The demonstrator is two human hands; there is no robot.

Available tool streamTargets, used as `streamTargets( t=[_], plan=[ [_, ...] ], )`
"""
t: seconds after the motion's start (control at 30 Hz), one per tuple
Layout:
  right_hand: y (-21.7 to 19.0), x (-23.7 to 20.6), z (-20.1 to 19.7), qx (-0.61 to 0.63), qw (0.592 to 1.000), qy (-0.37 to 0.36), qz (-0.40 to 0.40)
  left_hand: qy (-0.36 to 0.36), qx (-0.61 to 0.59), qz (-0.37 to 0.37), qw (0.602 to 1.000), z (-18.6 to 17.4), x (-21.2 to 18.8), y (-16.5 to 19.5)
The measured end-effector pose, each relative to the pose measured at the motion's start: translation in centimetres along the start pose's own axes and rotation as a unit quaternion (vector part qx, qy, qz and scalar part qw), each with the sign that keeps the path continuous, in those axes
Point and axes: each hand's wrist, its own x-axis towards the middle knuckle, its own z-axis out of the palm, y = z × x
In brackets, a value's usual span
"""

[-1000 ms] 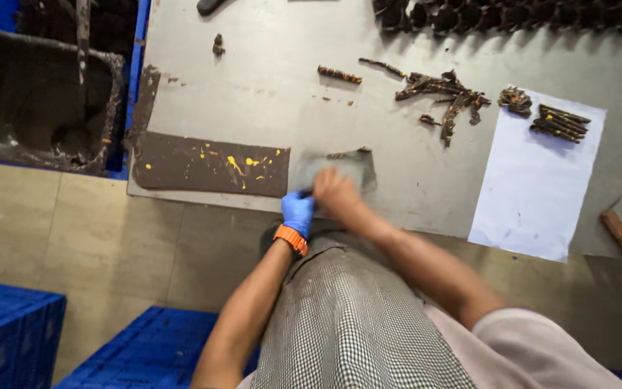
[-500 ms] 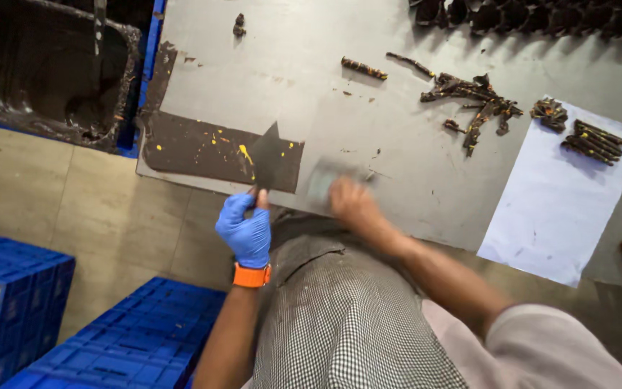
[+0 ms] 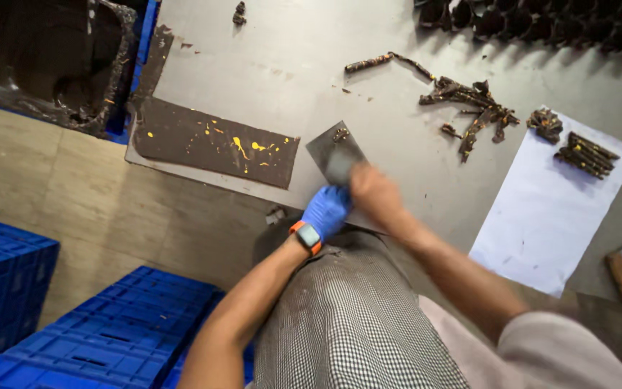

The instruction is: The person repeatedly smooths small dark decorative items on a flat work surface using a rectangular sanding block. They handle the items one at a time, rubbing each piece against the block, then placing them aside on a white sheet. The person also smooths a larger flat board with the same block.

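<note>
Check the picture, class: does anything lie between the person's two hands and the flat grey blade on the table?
Nothing visible does. The right hand is already on the grey blade at its near end, and the gloved left hand sits right beside it. A small dark clump rests on the blade's far end.

A flat grey metal scraper blade is lying tilted on the grey table, near its front edge, just right of a dark brown patch. Dark crumbs are sitting on its far corner; its near end is blurring under the hands.
</note>
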Motion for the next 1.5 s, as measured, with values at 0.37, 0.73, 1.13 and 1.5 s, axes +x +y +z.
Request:
streamTargets(
  t=[0.37, 0.73, 1.13, 1.5],
  plan=[
    [11.7, 13.8, 4.2, 0.034, 0.99, -0.037, 0.134, 0.139, -0.068, 0.003, 0.988, -3.4, -1.1, 1.0],
    [3.5, 4.8, 1.5, 0.245, 0.952, -0.145, 0.109, 0.05, -0.053, -0.334, 0.94, -10.4, 5.5, -3.8],
    [3.8, 4.6, 6.8, 0.341, 0.926, -0.122, 0.112, 0.138, 0.026, -0.409, 0.902, -7.0, 8.6, -2.6],
    [9.1, 7.8, 1.0, 0.494, 0.851, -0.178, -0.02, 0.223, -0.532, -0.346, 0.74, -7.6, 1.5, 0.9]
  ],
)
